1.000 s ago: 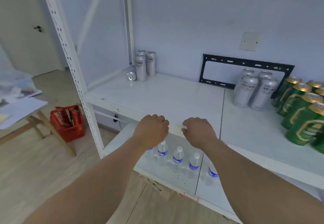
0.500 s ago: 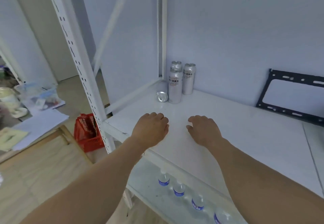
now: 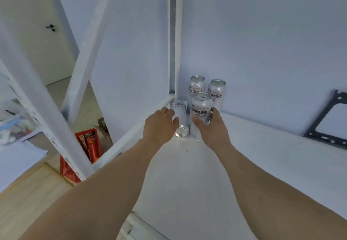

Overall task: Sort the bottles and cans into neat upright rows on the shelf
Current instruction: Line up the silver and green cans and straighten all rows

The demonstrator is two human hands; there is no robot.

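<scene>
Three silver beer cans stand upright in the far left corner of the white shelf (image 3: pixel 244 164): a front can (image 3: pixel 200 111) and two behind it (image 3: pixel 196 85) (image 3: pixel 216 91). A fourth silver can (image 3: pixel 179 116) lies on its side beside them, its base facing me. My left hand (image 3: pixel 159 125) curls over the lying can, fingers on its body. My right hand (image 3: pixel 210 127) wraps the front upright can, thumb on its left side and fingers on its right.
The white shelf upright (image 3: pixel 175 37) rises just behind the cans. A black metal bracket (image 3: pixel 326 119) leans on the wall at right. A red crate (image 3: pixel 84 151) sits on the wooden floor at left, past the front post (image 3: pixel 43 108).
I have come closer to the corner. Both hands left the shelf's front part and reached the cans; the left now holds the lying can, the right the front upright can.
</scene>
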